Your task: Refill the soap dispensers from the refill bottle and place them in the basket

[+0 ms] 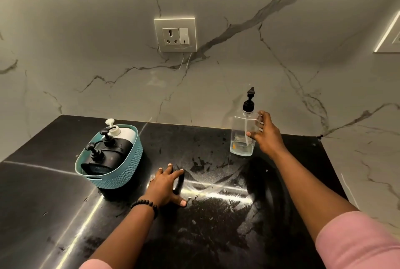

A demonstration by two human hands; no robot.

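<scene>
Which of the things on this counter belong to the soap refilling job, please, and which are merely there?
Job: clear dispenser, nearly empty, held by the right hand; teal basket holding two black dispensers and a white pump bottle.

Merely there: wall socket; beaded bracelet on the left wrist.

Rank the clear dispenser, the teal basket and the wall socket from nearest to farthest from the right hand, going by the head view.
1. Clear dispenser: in the right hand, its fingers around it, at the counter's back right.
2. Teal basket: across the counter to the left.
3. Wall socket: up on the marble wall.
</scene>
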